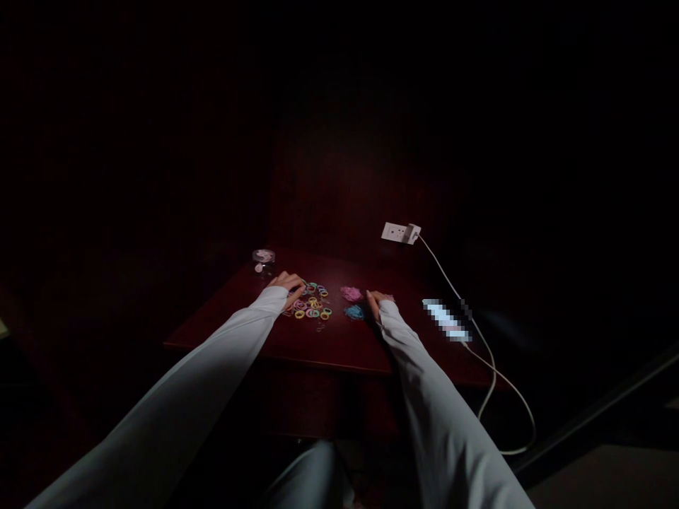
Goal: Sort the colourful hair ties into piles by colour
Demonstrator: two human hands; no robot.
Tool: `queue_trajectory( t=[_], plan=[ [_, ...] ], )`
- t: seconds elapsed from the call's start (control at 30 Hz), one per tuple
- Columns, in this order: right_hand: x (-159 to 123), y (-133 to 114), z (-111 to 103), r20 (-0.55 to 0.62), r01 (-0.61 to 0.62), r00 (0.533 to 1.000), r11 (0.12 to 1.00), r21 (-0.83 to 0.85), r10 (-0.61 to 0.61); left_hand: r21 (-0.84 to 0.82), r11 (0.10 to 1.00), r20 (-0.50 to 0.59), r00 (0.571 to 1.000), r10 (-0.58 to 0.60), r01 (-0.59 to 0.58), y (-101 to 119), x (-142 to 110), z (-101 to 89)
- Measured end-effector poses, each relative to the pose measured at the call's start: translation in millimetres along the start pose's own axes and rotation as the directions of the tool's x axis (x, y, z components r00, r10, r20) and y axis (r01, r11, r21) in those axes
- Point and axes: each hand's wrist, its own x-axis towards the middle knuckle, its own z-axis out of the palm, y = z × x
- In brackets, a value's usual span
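Observation:
Several coloured hair ties [312, 304], yellow, pink, green and blue, lie loosely spread at the middle of a dark red table [318, 350]. My left hand [289, 283] rests over their left side, palm down, fingers spread and bent; it holds nothing that I can see. To the right are a pink pile [351, 293] and a blue pile [353, 312] of thin, small bands or strands. My right hand [378, 300] lies just right of these piles, thumb out and apart. Its fingers partly cover something pinkish at its far side.
A clear round jar [264, 261] with pink pieces inside stands at the back left. On the right, a blurred-out lit phone [446, 320] is joined by a white cable [485, 336] to a charger [412, 233] in the wall socket [395, 232]. The surroundings are very dark.

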Motion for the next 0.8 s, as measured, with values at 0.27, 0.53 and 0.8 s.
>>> queue_trajectory(
  t=[0.27,0.53,0.8],
  plan=[
    [-0.5,-5.1,12.5,0.153,0.012,0.988,0.995,0.102,-0.028,-0.01,1.0,0.002,1.0,-0.006,0.006,4.3,-0.3,-2.5],
    [-0.7,-9.2,11.9,0.198,0.012,0.98,0.993,0.119,-0.035,-0.01,1.0,0.011,1.0,-0.018,0.018,-2.5,2.7,4.4],
    [-6.0,-24.7,7.0,0.199,0.082,0.972,0.976,0.201,-0.123,-0.019,1.0,0.015,1.0,-0.005,0.005,-8.6,5.3,9.1]
  ],
)
